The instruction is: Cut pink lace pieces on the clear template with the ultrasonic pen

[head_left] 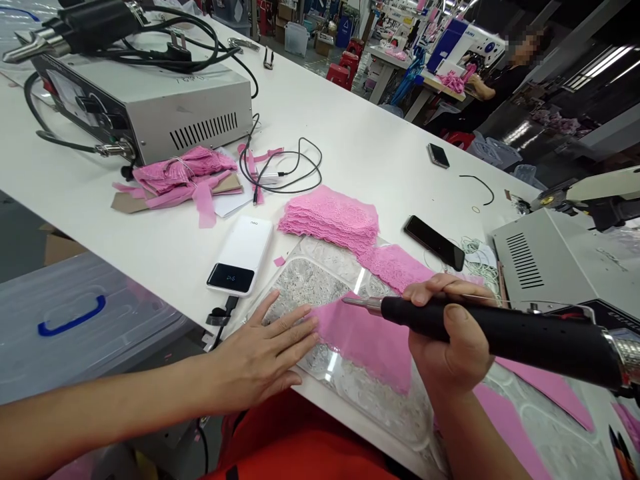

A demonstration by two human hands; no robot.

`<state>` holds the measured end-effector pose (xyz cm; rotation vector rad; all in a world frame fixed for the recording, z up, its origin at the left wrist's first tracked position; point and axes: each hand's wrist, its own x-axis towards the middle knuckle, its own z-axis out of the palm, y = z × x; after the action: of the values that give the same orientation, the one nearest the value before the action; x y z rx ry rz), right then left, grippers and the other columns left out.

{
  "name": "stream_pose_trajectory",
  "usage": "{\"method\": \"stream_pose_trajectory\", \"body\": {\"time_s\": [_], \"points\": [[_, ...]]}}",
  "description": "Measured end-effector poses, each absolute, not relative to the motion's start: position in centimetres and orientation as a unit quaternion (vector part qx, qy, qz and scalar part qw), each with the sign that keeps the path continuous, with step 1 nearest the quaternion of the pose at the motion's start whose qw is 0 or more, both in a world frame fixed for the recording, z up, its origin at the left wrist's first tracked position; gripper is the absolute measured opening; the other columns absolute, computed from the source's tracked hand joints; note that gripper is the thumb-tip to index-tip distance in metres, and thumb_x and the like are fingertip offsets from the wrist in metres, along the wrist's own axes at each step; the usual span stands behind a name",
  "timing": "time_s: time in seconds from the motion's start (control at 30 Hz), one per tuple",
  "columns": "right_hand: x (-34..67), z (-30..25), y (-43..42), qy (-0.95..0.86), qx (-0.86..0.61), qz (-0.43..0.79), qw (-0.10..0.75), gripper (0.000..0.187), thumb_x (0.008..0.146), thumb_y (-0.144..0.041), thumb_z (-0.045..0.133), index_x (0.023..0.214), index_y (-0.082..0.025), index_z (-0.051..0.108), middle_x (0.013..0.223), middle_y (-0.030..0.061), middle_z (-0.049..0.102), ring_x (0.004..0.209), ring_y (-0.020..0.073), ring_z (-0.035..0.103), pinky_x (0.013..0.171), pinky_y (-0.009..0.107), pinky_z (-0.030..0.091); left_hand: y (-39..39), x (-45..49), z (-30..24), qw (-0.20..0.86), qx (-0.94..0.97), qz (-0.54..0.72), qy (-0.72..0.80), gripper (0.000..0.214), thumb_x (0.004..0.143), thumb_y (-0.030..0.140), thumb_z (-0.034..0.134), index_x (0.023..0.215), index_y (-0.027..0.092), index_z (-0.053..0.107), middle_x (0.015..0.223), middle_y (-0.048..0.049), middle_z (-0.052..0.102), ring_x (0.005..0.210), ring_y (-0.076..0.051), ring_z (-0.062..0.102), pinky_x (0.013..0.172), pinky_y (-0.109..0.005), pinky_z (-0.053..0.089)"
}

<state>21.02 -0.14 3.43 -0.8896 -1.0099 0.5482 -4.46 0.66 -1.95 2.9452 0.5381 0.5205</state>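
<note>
My left hand [260, 353] lies flat, fingers stretched out, its fingertips on the left edge of a pink fabric piece [370, 340]. That piece rests on a clear, textured plastic board [310, 280]. My right hand [450, 333] is wrapped round a black handheld tool [525, 337], which looks like an ultrasonic cutter. Its slim metal tip [363, 303] points left at the fabric's upper edge; whether it touches is hard to tell. A stack of pink lace pieces [330, 217] sits behind, with more pink lace [397, 265] trailing towards my right hand.
A white power bank [245, 250] lies left of the board, a black phone [434, 241] right. A grey machine box [185, 100] carrying another black tool [85, 30] stands back left; a second box [555, 267] stands right. A person [495, 87] sits at a sewing machine [465, 47] beyond.
</note>
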Motion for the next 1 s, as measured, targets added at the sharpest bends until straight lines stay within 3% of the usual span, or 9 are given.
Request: {"method": "stream_pose_trajectory", "body": {"time_s": [0.53, 0.77, 1.0], "points": [[20.6, 3.3, -0.2, -0.474, -0.397, 0.276, 0.736, 0.008, 0.074, -0.019, 0.062, 0.082, -0.021, 0.062, 0.078, -0.0016, 0.06, 0.061, 0.0112, 0.057, 0.062, 0.033, 0.053, 0.5, -4.6, -2.1, 0.046, 0.967, 0.182, 0.174, 0.048, 0.097, 0.032, 0.054, 0.141, 0.015, 0.046, 0.143, -0.0098, 0.053, 0.144, -0.025, 0.034, 0.122, -0.056, -0.002], [20.5, 3.4, -0.2, -0.456, -0.411, 0.28, 0.738, 0.007, 0.073, -0.018, 0.062, 0.079, -0.021, 0.062, 0.077, -0.0013, 0.059, 0.062, 0.0114, 0.057, 0.062, 0.033, 0.053, 0.5, -4.6, -2.0, 0.03, 0.969, 0.173, 0.172, 0.044, 0.1, 0.033, 0.048, 0.139, 0.012, 0.049, 0.144, -0.0087, 0.053, 0.142, -0.026, 0.037, 0.12, -0.052, -0.012], [19.7, 3.6, -0.6, -0.463, -0.381, 0.312, 0.737, 0.01, 0.074, -0.019, 0.062, 0.084, -0.021, 0.064, 0.079, -0.0015, 0.059, 0.061, 0.0102, 0.057, 0.061, 0.032, 0.053, 0.0, -4.8, -2.2, 0.053, 0.96, 0.191, 0.196, 0.043, 0.101, 0.039, 0.047, 0.136, 0.016, 0.051, 0.144, -0.007, 0.052, 0.142, -0.025, 0.037, 0.122, -0.051, -0.007]]}}
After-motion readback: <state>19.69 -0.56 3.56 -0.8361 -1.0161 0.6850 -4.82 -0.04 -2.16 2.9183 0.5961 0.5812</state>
